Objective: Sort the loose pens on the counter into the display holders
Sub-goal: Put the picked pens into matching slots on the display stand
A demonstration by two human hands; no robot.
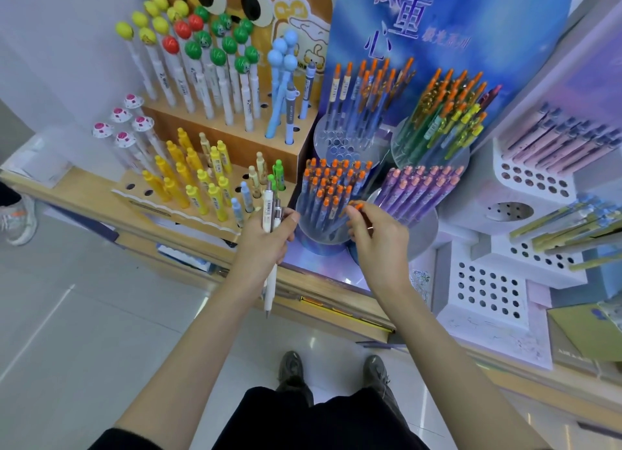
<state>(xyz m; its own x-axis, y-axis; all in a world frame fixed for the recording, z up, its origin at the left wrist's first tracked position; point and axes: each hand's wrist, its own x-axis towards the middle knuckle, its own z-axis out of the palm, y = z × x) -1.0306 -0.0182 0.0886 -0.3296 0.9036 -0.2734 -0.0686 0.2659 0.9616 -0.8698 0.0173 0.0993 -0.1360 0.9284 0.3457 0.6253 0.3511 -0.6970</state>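
My left hand [266, 237] grips a small bundle of pens [270, 214], a white one and a grey one, held upright with their tips hanging below my wrist. My right hand [373, 230] pinches the orange cap of a blue pen [355, 206] at the right rim of a round clear holder [319, 227] packed with orange-capped blue pens. A second round holder of purple pens [417, 193] stands just right of that hand.
A wooden stepped rack [188, 210] with yellow, white and novelty pens stands at the left. Taller round holders [350, 143] sit behind. White perforated stands [488, 288] fill the right. The counter edge [330, 305] runs below my hands; a shoe [20, 217] shows far left.
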